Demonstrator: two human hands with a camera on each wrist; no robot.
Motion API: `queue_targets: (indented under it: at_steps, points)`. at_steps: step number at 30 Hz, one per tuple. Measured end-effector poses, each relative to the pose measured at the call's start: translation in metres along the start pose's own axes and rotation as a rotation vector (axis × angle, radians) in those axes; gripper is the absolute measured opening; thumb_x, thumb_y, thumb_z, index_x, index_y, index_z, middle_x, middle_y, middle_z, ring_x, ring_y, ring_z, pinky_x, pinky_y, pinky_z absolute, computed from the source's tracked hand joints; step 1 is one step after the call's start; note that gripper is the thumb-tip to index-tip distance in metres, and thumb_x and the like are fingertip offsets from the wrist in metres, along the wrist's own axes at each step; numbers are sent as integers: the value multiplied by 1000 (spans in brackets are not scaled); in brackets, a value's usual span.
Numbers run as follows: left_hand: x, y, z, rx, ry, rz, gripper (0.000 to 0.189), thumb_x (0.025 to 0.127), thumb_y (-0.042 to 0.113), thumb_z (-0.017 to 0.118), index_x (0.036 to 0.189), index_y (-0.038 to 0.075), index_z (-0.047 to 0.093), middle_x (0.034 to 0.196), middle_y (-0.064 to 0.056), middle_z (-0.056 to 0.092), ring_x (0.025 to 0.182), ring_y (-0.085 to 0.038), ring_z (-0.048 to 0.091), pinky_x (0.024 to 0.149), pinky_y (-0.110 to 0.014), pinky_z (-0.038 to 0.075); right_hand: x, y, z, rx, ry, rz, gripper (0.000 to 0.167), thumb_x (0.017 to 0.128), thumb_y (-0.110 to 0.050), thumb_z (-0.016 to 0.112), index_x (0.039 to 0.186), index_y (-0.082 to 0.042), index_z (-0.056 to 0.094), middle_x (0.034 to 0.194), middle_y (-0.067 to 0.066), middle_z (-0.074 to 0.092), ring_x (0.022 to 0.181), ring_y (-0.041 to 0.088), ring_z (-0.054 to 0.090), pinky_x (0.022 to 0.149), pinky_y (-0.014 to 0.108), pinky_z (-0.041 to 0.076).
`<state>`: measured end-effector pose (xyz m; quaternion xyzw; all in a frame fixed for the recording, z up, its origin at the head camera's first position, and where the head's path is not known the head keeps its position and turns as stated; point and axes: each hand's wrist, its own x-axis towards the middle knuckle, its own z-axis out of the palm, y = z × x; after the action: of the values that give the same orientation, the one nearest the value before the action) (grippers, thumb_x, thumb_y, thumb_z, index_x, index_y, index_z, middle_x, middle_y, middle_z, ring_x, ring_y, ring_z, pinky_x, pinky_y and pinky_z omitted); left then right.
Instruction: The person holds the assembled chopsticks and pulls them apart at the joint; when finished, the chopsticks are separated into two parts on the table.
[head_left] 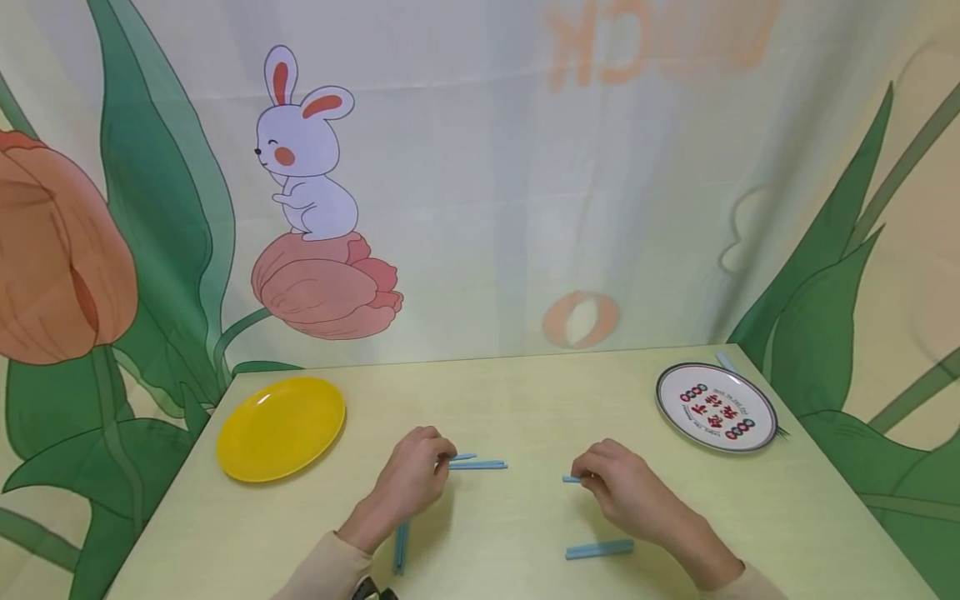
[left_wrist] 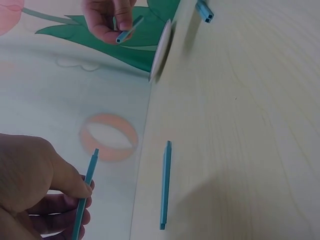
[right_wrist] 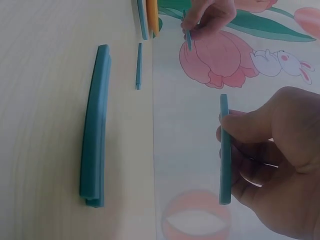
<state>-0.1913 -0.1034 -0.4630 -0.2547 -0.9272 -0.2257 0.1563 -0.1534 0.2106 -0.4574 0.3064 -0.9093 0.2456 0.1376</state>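
Observation:
My left hand [head_left: 415,472] is raised over the left-centre of the table and pinches a thin blue stick [left_wrist: 84,200] between thumb and fingers. A narrower tip shows at the stick's upper end in the left wrist view. Across from it, my right hand [head_left: 626,492] pinches another short, straight blue stick [right_wrist: 225,150] with thumb and fingertips. Beyond the left fingers, a pair of blue sticks [head_left: 480,466] lies side by side on the table. Two thicker blue sticks [head_left: 600,549] lie together below the right hand. More blue sticks [head_left: 401,546] lie under the left wrist, partly hidden.
A yellow plate [head_left: 281,429] sits at the table's back left. At the back right is a white plate [head_left: 705,421] with red lettering, and fork tines [head_left: 783,432] stick out from beneath it. A printed curtain [head_left: 465,208] hangs behind the table's far edge.

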Motion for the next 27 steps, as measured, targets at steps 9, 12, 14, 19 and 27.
queue_targets:
  at_steps: [9,12,14,19,27]
  points:
    - [6,-1,6,-4,-41,3,13,78,-3,68,83,6,75,77,0,63,73,-13,55,67,-26,48,-3,-2,4,24,-2,-22,18,82,1,71,86,-16,69,86,-9,64,80,5,53,69,20,50]
    - [8,-2,8,2,-65,-2,14,78,-3,68,84,7,76,78,1,64,74,-13,55,68,-26,48,-4,-2,4,37,-14,-27,15,84,0,70,87,-15,70,85,-8,64,80,5,54,69,20,51]
    - [9,-3,9,4,-73,0,15,78,-3,67,84,7,76,78,1,64,75,-13,55,68,-26,48,-5,-2,4,40,-18,-30,14,85,-1,70,87,-15,70,86,-8,65,80,5,54,70,20,51]
    - [11,-4,12,8,-76,17,16,79,-5,66,85,6,76,78,-1,65,75,-15,57,67,-27,48,-6,-3,6,50,-28,-27,15,85,-1,70,87,-16,69,86,-9,65,80,4,54,70,20,51]
    - [13,-7,18,-4,-90,23,18,79,-8,65,86,5,76,80,-2,67,76,-18,59,68,-28,50,-9,-4,8,60,-26,-23,16,82,0,73,86,-16,70,85,-9,66,80,3,56,70,20,52]
